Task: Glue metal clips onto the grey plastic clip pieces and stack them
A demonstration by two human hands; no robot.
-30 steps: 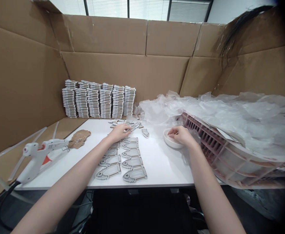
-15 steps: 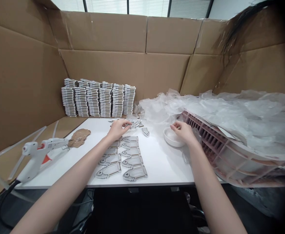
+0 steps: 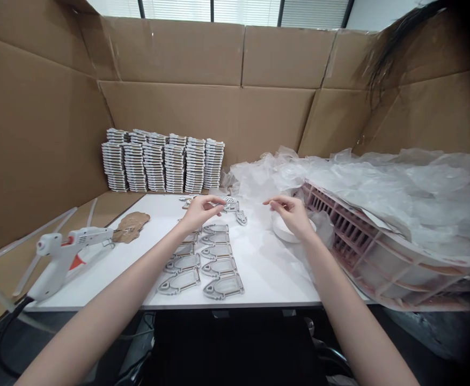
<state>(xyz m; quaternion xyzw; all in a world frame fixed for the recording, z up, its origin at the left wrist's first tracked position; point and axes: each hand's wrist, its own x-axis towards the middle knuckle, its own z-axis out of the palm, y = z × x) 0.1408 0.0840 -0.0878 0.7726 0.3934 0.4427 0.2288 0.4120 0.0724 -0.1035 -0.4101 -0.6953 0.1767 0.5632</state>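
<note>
My left hand (image 3: pixel 197 213) hovers over the far end of two rows of flat grey arrow-shaped parts (image 3: pixel 203 260) laid on the white table (image 3: pixel 267 268). Its thumb and fingers pinch a small grey part (image 3: pixel 227 202) lifted off a loose pile there. My right hand (image 3: pixel 291 213) is raised above a small white bowl (image 3: pixel 286 231), fingers pinched together; what they hold is too small to name. One more loose part (image 3: pixel 241 218) lies between the hands.
A white glue gun (image 3: pixel 64 252) stands at the table's left with glue sticks (image 3: pixel 37 230) behind it and a brown scrap (image 3: pixel 132 224) beside. Stacks of parts (image 3: pixel 162 161) line the back. A pink crate (image 3: pixel 380 241) under clear plastic sheeting (image 3: pixel 380 182) fills the right. Cardboard walls surround.
My right hand lifted out of the bowl and moved left with fingers pinched. My left hand rose from the pile with a small part.
</note>
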